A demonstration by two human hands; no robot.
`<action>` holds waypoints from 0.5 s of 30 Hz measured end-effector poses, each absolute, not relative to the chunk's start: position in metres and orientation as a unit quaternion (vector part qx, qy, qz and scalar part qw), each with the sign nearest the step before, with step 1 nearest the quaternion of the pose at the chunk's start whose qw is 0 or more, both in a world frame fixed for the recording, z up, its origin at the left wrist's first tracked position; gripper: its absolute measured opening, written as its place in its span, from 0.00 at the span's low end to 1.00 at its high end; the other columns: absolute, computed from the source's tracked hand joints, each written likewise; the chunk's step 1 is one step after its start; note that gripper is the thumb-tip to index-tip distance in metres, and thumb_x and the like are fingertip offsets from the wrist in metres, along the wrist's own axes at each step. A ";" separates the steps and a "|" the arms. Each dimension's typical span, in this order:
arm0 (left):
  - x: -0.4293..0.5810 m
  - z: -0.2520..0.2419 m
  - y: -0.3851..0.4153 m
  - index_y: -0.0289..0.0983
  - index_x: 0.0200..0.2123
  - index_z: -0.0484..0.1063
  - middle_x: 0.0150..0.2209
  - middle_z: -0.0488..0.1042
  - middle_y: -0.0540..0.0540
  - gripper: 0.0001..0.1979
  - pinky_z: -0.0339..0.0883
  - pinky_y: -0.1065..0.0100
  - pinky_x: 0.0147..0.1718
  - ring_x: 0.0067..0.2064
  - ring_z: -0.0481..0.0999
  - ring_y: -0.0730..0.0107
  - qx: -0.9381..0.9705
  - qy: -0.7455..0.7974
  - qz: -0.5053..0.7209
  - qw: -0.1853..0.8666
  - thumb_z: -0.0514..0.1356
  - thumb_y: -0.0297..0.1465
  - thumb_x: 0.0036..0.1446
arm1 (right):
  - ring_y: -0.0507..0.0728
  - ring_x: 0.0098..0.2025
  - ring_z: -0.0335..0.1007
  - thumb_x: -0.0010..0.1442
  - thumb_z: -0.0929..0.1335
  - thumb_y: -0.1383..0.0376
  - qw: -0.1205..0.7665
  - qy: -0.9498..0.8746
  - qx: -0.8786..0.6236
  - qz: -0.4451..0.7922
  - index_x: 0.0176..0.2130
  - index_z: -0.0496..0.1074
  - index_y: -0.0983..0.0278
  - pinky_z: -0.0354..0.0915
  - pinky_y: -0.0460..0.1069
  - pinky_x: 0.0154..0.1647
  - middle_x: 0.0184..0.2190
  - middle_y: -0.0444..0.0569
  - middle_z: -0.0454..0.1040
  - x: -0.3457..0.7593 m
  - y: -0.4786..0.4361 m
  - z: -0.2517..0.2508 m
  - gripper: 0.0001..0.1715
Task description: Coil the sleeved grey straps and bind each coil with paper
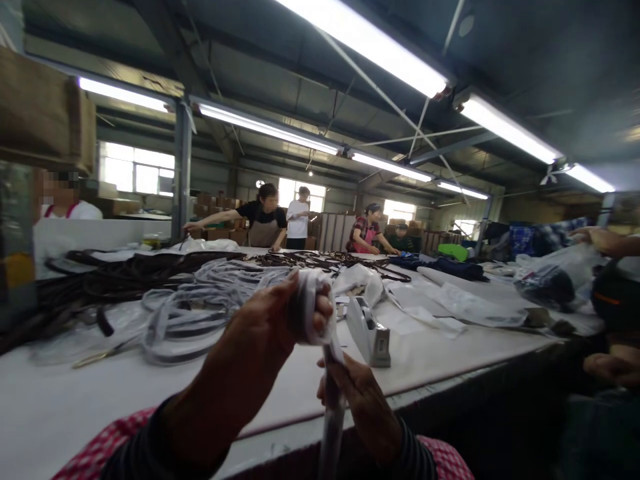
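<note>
A grey fabric strap [332, 427] is wound into a loop around the fingers of my left hand [293, 313], which is closed on the coil. Its tail hangs down past the table edge. Lower and to the right, my right hand [357, 390] pinches the hanging length just under the coil. Behind my hands, a pile of loose grey straps [190, 320] lies on the white tabletop [90, 407]. A grey tape dispenser [369, 333] stands just right of the coil, apart from both hands.
Dark brown straps [125, 277] spread at the back left, with scissors [95, 359] before them. Plastic bags [440, 303] lie on the right. Several co-workers stand across the table, among them a person in an apron [265, 223]. Another person's hand [613, 367] shows at the right edge.
</note>
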State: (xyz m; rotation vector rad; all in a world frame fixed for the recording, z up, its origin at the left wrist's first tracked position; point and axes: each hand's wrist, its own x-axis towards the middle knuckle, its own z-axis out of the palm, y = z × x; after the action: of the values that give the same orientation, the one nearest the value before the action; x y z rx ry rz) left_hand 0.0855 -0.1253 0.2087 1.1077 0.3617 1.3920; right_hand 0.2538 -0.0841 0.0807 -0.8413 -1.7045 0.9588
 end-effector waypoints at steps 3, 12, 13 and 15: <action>0.076 0.213 -0.110 0.31 0.40 0.77 0.35 0.79 0.41 0.12 0.72 0.70 0.34 0.31 0.76 0.69 0.495 0.141 0.639 0.571 0.61 0.36 0.63 | 0.51 0.22 0.63 0.67 0.64 0.44 0.483 -0.657 -0.297 0.497 0.42 0.71 0.68 0.60 0.46 0.26 0.21 0.45 0.71 0.243 -0.090 0.076 0.28; 0.082 0.113 -0.066 0.37 0.37 0.68 0.30 0.73 0.46 0.07 0.63 0.65 0.31 0.32 0.74 0.62 0.812 0.318 0.462 -0.164 0.53 0.28 0.68 | 0.59 0.32 0.72 0.57 0.72 0.44 0.438 -0.678 -0.354 0.472 0.36 0.77 0.62 0.70 0.51 0.34 0.28 0.53 0.76 0.252 -0.101 0.050 0.24; 0.080 0.103 -0.067 0.37 0.38 0.68 0.32 0.74 0.45 0.05 0.62 0.64 0.32 0.33 0.74 0.60 0.825 0.315 0.418 -0.212 0.53 0.28 0.68 | 0.62 0.41 0.73 0.54 0.74 0.46 0.445 -0.709 -0.350 0.421 0.36 0.79 0.61 0.70 0.53 0.43 0.35 0.55 0.78 0.261 -0.099 0.050 0.22; 0.075 0.089 -0.072 0.37 0.39 0.67 0.34 0.75 0.45 0.04 0.61 0.63 0.31 0.33 0.74 0.60 0.862 0.306 0.335 -0.227 0.54 0.27 0.68 | 0.65 0.47 0.71 0.51 0.76 0.49 0.420 -0.766 -0.333 0.355 0.37 0.80 0.61 0.68 0.54 0.49 0.41 0.55 0.78 0.279 -0.093 0.055 0.21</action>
State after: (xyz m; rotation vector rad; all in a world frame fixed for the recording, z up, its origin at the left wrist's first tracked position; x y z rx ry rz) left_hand 0.0747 -0.0721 0.0891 3.1850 1.1307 1.2366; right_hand 0.2788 -0.0934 0.0549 -0.8354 -1.9206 0.8888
